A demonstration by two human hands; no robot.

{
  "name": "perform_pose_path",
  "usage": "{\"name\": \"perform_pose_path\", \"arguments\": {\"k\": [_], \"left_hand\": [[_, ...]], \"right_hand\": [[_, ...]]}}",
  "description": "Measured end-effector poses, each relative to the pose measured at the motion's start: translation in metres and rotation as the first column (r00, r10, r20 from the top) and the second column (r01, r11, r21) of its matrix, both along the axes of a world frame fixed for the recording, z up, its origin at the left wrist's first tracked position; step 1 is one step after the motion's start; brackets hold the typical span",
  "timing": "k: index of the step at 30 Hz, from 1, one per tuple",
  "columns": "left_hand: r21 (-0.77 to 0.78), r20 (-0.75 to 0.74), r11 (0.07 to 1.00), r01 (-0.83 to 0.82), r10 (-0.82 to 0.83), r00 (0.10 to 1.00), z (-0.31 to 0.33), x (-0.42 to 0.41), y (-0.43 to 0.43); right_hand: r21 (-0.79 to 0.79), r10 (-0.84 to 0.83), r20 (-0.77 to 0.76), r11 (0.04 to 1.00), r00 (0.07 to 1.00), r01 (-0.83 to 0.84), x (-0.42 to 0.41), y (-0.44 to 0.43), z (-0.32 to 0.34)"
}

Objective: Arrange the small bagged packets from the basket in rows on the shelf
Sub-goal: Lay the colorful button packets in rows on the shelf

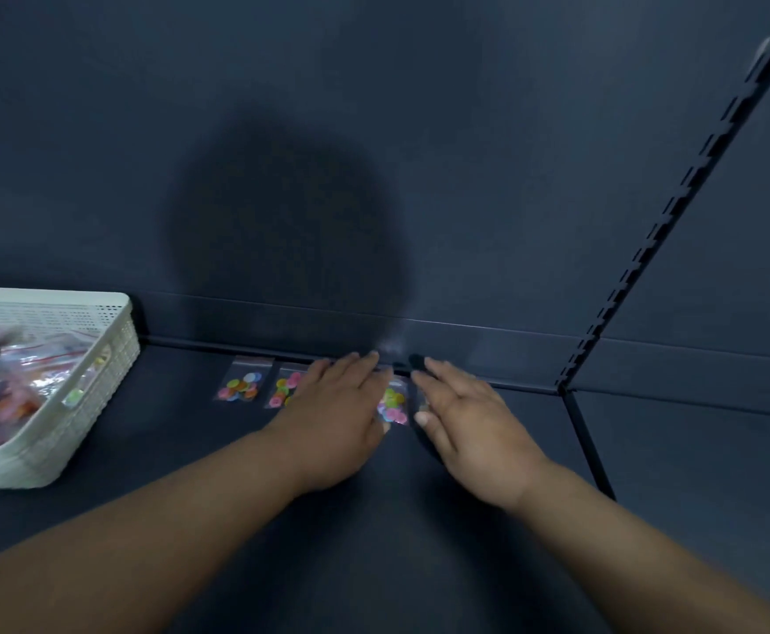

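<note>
open: shelf front strip | left: basket blocks | rear: back panel, packets seemingly against it | right: divider rail

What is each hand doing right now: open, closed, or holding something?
Left hand: open, fingers straight, flat over a packet.
Right hand: open, fingers straight, gripping nothing.

Dark blue shelving bay, seen from the front.

The rear is closed by a plain dark blue back panel, on which a large round shadow is cast. A slotted upright is set at the right, with a neighbouring panel beyond it. A low raised strip is run along the foot, where the dark shelf is met.
</note>
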State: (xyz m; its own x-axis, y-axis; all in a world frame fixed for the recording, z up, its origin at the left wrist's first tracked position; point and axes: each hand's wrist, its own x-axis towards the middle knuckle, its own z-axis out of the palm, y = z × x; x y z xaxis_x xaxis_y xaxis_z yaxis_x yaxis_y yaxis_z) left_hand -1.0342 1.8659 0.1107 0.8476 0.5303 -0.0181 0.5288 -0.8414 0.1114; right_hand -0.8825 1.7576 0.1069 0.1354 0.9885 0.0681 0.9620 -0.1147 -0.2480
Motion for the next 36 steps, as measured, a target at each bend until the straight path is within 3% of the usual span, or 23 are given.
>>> {"name": "perform_pose_path", "arguments": {"k": [6,10,15,19,27,31,36], "left_hand": [[0.158,0.078,0.978,-0.134,0.122,0.989,0.054,-0.053,0.034],[0.215,0.116,0.942,-0.256,0.236,0.965,0.079,-0.113,0.061],[0.218,0.102,0.886,-0.409,0.396,0.913,0.092,-0.197,0.099],[0.129,0.033,0.857,-0.5,0.5,0.866,0.091,-0.26,0.13],[-0.275,-0.103,0.815,-0.511,0.503,0.858,0.078,-0.334,0.174],[-0.301,-0.188,0.819,-0.488,0.451,0.873,0.065,-0.343,0.193],[-0.33,-0.239,0.838,-0.435,0.372,0.897,0.054,-0.348,0.213]], "right_hand": [[0.147,0.104,0.035,0.983,0.994,-0.108,-0.043,0.049,0.038],[0.161,0.21,0.09,0.962,0.974,-0.222,-0.093,0.088,0.06],[0.222,0.333,0.025,0.917,0.943,-0.33,-0.171,0.131,0.074],[0.212,0.387,-0.014,0.902,0.922,-0.375,-0.229,0.167,0.073],[-0.062,0.356,-0.045,0.932,0.933,-0.358,-0.297,0.22,0.061],[-0.123,0.257,-0.018,0.958,0.966,-0.258,-0.31,0.236,0.051],[-0.101,0.184,-0.149,0.974,0.972,-0.2,-0.326,0.251,0.046]]}}
